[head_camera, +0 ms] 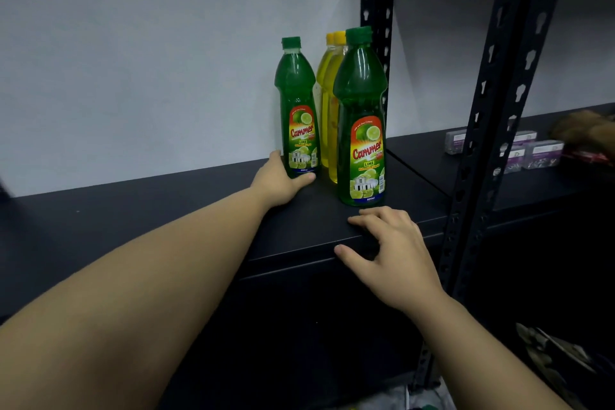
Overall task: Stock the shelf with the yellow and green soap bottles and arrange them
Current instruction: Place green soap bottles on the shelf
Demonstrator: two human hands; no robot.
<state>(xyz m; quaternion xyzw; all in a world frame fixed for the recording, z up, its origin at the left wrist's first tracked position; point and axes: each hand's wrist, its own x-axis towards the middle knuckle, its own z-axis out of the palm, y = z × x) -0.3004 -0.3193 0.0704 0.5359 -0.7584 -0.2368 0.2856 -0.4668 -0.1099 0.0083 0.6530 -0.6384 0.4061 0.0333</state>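
Four capped soap bottles are seen upright on the dark shelf [166, 210], against the wall beside the black upright post [376, 43]: two green and two yellow, each filled with liquid of its own colour. "Cammer" and "LIME" are read on the rear green bottle [297, 110] and the front green bottle [361, 120]. The yellow bottles [327, 76] are partly hidden between them. The rear green bottle's base is gripped by the left hand [279, 181]. The right hand [389, 250] is released, fingers resting on the shelf's front edge.

Four bottles stood on the shelf [166, 210]: rear-left bottle [297, 110], front-right bottle [361, 116], two bottles [329, 103] behind, between them.
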